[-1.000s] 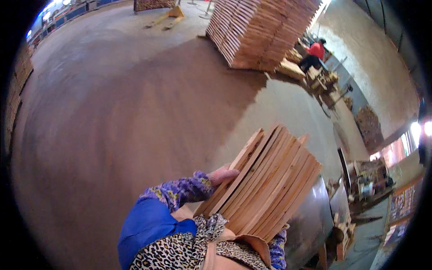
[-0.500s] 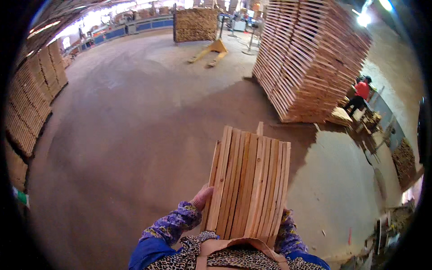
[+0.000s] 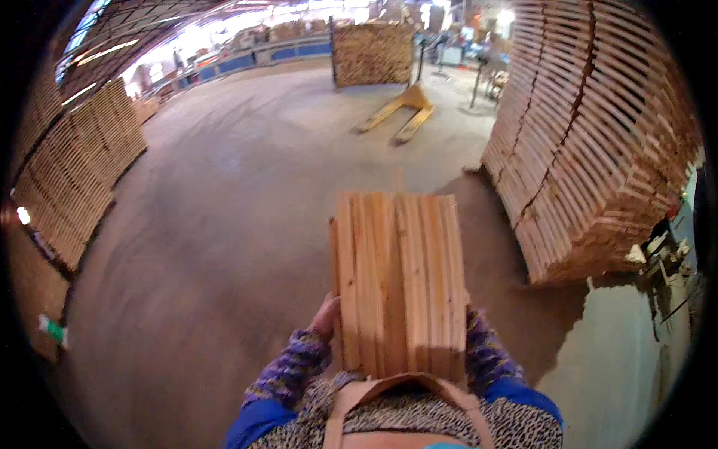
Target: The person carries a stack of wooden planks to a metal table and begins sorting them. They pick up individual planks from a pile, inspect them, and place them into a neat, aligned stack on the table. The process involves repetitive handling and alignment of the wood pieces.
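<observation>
You hold a thick bundle of boards (image 3: 374, 284) out in front of your chest, above the floor (image 3: 224, 224), their narrow edges facing up and their length running away from you; the near end comes right to your tan apron (image 3: 351, 411). Your left hand (image 3: 327, 316) is at the bundle's left side, its grip closed against the outermost board. Only a sliver of your right hand (image 3: 469, 298) shows at the opposite side; boards and sleeve (image 3: 490, 348) hide the rest, so you cannot tell how far open that grip is. Both sleeves are purple and patterned. A tall, slatted wood stack (image 3: 576, 150) stands along the floor's right edge, near the boards but apart from them. More stacks (image 3: 112, 138) line the floor's left edge, one bearing a green tag (image 3: 52, 329). Toward the far edge sits a yellow pallet jack (image 3: 413, 97), forks toward you, with a smaller, square-looking pile (image 3: 372, 56) behind it.
</observation>
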{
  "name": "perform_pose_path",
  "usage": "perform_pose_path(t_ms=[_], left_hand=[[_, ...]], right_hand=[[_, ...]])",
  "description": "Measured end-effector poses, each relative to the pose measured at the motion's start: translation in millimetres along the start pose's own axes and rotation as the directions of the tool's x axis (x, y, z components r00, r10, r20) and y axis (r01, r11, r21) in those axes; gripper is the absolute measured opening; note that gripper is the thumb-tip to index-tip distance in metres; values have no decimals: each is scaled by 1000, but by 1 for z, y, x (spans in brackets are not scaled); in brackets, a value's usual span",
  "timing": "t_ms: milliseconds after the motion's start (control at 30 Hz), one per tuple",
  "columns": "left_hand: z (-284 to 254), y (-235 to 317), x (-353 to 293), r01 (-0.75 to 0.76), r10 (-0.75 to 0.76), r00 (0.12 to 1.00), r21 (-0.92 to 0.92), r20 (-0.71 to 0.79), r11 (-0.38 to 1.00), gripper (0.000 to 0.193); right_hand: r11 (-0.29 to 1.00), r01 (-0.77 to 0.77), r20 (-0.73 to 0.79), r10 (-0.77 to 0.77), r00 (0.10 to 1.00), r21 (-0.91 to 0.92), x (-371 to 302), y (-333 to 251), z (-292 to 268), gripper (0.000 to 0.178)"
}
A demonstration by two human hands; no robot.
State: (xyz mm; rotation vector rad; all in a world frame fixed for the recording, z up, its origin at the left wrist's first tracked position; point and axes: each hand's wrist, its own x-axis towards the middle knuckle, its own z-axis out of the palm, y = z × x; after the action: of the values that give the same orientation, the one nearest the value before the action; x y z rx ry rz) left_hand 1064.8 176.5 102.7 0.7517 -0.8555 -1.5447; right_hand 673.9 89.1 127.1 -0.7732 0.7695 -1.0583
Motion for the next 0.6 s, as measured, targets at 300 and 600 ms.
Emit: perform_pose_path(t_ms=[300, 600], left_hand=[[152, -101, 31, -163, 163, 986, 18, -20, 986, 59], [275, -324, 32, -1, 2, 999, -11, 52, 1000, 65]], right_hand=[[999, 27, 0, -27, 1000, 21, -64, -78, -135, 67], [997, 31, -53, -27, 998, 69, -127, -61, -384, 68]])
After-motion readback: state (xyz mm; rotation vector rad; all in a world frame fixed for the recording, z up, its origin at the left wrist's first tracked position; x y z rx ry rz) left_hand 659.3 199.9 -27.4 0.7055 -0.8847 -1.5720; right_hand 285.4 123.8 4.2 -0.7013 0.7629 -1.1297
